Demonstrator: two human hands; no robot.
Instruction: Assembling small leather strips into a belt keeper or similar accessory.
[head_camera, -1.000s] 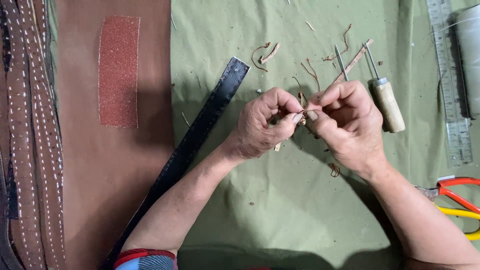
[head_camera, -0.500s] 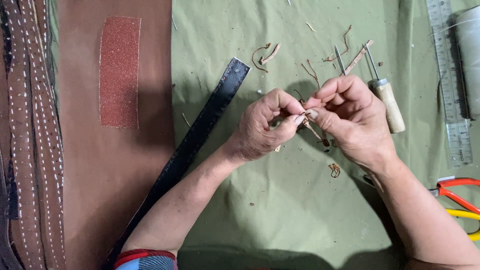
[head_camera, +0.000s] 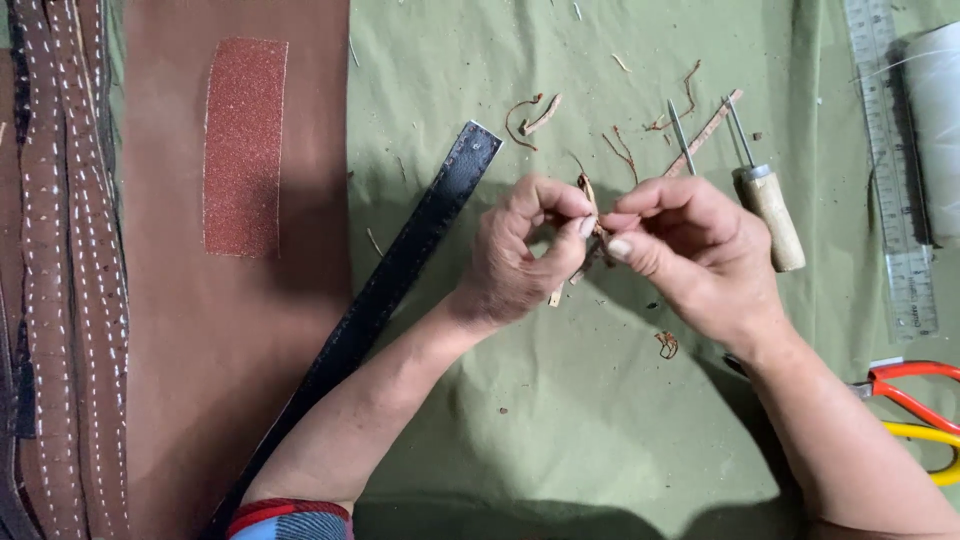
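Left hand (head_camera: 520, 250) and right hand (head_camera: 690, 250), mid-desk: both pinch a thin leather strip (head_camera: 590, 215), now raised more upright than before. Black belt (head_camera: 400, 290) lies just left; awl (head_camera: 765, 195) sits just right.

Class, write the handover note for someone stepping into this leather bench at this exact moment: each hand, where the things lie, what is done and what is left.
Left hand and right hand: both pinch one small tan leather strip between fingertips, above the green cloth.
Black strap lies diagonally under the left forearm.
Wooden-handled awl and a thin metal needle tool lie beyond the right hand; scissors at the right edge.
Done: trimmings scattered about.
Left: the strip is in hand, not set down; the strap lies untouched.
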